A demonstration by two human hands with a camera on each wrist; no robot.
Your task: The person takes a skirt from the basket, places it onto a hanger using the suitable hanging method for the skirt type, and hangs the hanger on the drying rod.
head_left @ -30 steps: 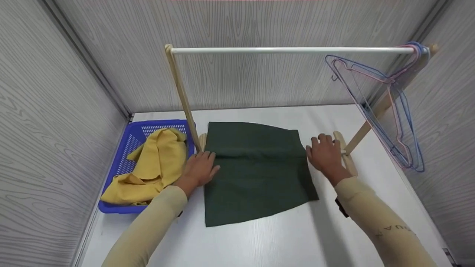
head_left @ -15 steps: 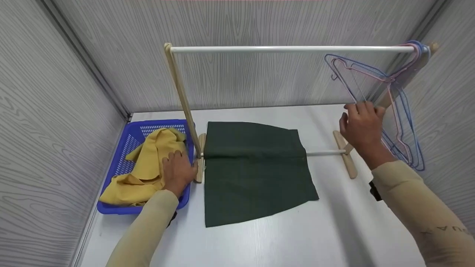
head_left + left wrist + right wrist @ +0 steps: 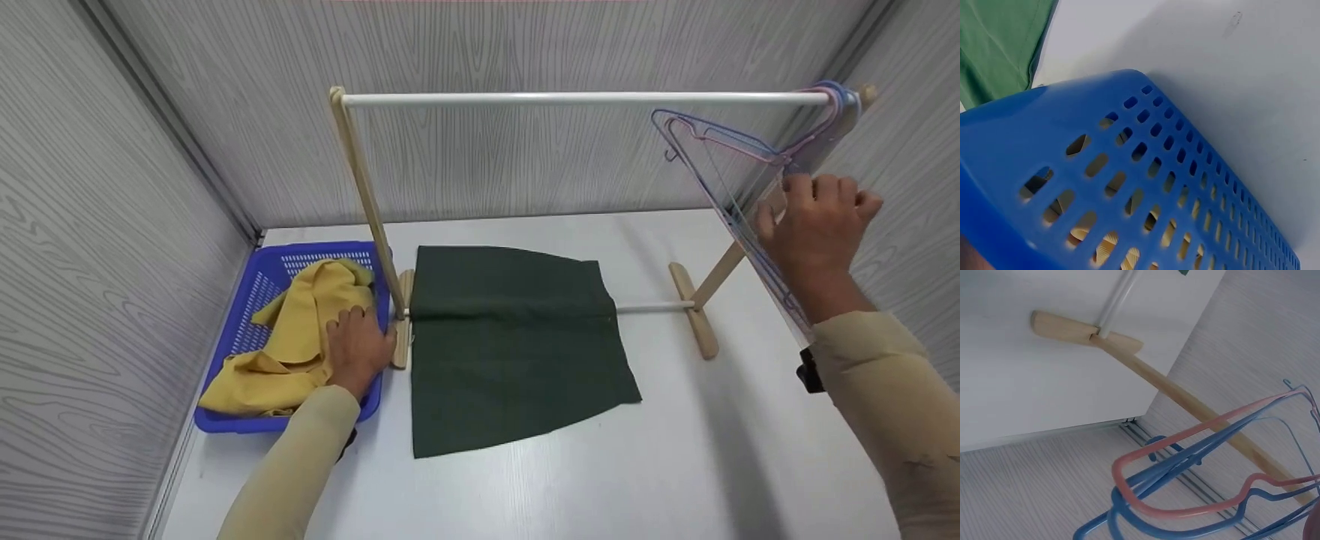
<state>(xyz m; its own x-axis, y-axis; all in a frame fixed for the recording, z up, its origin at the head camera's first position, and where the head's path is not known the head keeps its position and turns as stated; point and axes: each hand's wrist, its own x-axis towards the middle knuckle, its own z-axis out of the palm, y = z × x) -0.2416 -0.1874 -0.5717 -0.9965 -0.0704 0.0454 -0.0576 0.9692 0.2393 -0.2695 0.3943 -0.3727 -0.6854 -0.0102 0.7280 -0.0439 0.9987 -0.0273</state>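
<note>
My left hand [image 3: 356, 345] rests over the right rim of a blue perforated basket [image 3: 240, 337], its fingers relaxed on a yellow cloth [image 3: 300, 322] inside. In the left wrist view the basket wall [image 3: 1095, 124] hides nearly all of that hand. My right hand [image 3: 821, 225] is raised at the pink and blue hangers [image 3: 720, 142], with thumb and fingers spread; the hand covers part of them. Only a bit of it shows beside the pink hanger [image 3: 1179, 439] in the right wrist view. A dark green cloth [image 3: 517, 345] lies flat between the hands.
A white rod [image 3: 585, 98] on wooden posts spans the back, with the hangers hooked at its right end. The rack's wooden right foot [image 3: 694, 311] and a lower white bar [image 3: 652, 307] stand on the white table [image 3: 525, 495]. Grey wood-grain walls enclose it.
My right hand has moved from the green cloth's right edge up and right to the hangers. My left hand has shifted from the cloth's left edge onto the basket and yellow cloth.
</note>
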